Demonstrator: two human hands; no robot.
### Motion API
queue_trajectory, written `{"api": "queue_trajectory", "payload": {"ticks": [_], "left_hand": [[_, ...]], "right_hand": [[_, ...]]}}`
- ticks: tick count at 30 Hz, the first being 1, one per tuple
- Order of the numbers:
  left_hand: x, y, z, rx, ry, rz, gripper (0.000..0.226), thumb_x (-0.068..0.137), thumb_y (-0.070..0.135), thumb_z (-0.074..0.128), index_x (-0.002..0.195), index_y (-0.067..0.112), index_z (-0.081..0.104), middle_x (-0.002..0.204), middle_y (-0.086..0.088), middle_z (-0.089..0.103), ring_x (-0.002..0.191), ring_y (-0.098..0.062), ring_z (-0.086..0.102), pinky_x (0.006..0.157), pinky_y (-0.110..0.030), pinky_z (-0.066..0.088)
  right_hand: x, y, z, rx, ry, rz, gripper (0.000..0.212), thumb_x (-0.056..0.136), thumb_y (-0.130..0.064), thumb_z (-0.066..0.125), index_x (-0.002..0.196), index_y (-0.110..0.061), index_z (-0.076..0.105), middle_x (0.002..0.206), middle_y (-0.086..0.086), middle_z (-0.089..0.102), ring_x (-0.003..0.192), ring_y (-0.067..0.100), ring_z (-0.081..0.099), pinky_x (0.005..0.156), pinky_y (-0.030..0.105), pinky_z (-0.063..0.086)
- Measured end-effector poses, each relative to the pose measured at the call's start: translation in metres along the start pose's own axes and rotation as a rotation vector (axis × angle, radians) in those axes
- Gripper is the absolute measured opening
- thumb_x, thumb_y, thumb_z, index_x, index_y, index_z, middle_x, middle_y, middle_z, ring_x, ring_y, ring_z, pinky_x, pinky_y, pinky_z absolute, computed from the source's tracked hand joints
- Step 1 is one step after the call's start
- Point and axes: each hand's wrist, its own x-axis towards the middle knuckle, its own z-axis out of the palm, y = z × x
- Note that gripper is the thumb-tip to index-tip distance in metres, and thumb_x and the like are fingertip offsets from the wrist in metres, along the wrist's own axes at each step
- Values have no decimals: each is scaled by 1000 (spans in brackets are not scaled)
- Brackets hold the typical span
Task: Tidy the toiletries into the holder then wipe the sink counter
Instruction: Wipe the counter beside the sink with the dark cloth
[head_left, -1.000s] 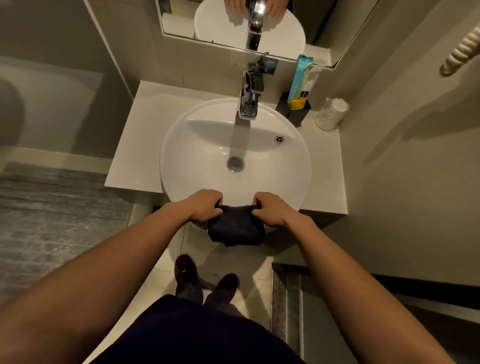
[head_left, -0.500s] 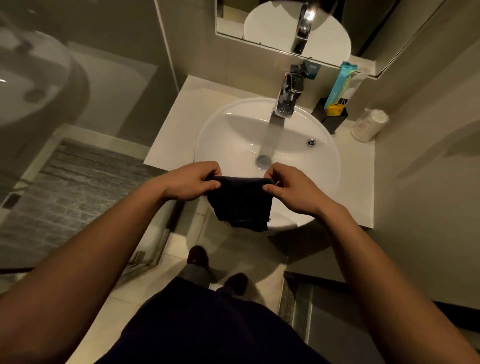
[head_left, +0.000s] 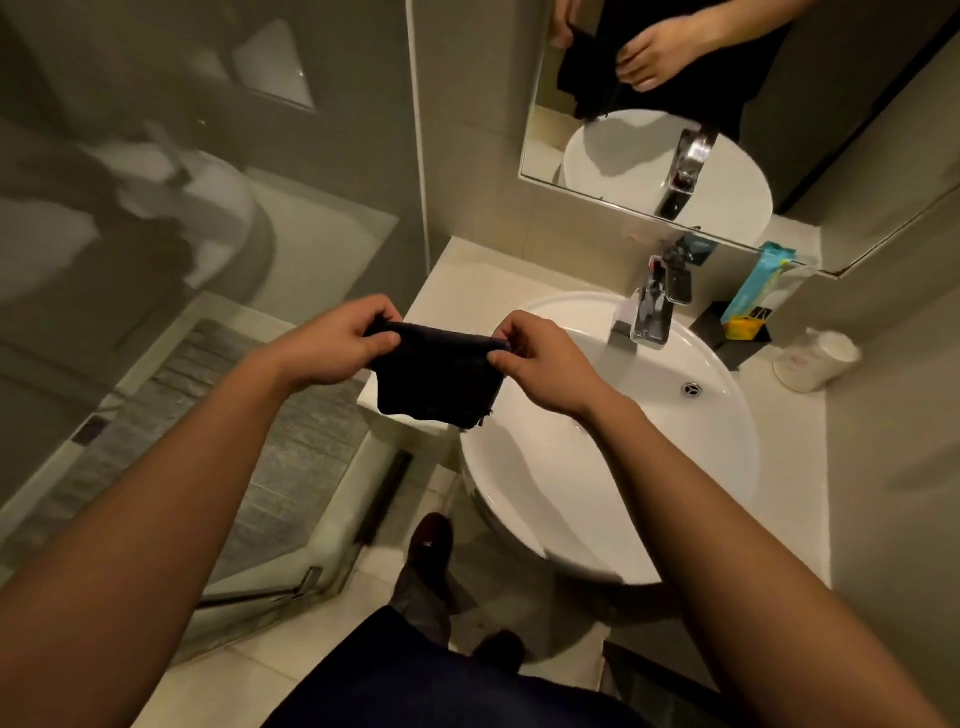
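A dark cloth (head_left: 439, 379) hangs in the air over the left edge of the counter (head_left: 467, 291), stretched between both hands. My left hand (head_left: 332, 345) pinches its left top corner and my right hand (head_left: 540, 358) pinches its right top corner. The round white basin (head_left: 649, 467) sits to the right below the hands. At the back right a black holder (head_left: 727, 338) carries a blue tube (head_left: 761, 283) and a yellow item (head_left: 743, 327). A white bottle (head_left: 815, 361) lies tilted on the counter beside it.
A chrome tap (head_left: 654, 306) stands at the back of the basin, with a mirror (head_left: 649, 130) above. A glass shower screen (head_left: 208, 260) and grey floor mat (head_left: 234, 441) are at left. The wall closes in on the right. My feet (head_left: 431, 551) are below.
Both hands have lifted the cloth from the front rim of the basin up and to the left, and stretched it out wider. My view has swung left.
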Motion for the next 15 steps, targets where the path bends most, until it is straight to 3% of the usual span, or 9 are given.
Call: {"api": "queue_trajectory", "payload": {"ticks": [3, 6, 15], "left_hand": [[27, -12, -17, -43, 57, -33, 8, 101, 8, 53, 98, 15, 57, 85, -2, 60, 77, -12, 55, 72, -32, 50], [57, -25, -28, -65, 94, -46, 13, 101, 13, 52, 96, 24, 56, 87, -2, 61, 80, -15, 56, 79, -44, 54], [165, -39, -37, -31, 177, -105, 7, 103, 16, 44, 99, 19, 50, 80, -1, 55, 74, -18, 49, 69, -37, 44]], "right_hand": [[36, -5, 4, -4, 21, 31, 5, 95, -17, 63, 96, -13, 60, 87, -4, 62, 76, 13, 54, 68, 29, 44], [69, -4, 9, 1, 49, 73, 4, 94, -16, 63, 94, -14, 59, 86, -3, 63, 78, 16, 55, 66, 30, 43], [165, 19, 2, 70, 115, 210, 14, 90, -13, 63, 82, -22, 55, 91, 6, 70, 88, 30, 66, 80, 45, 53]]}}
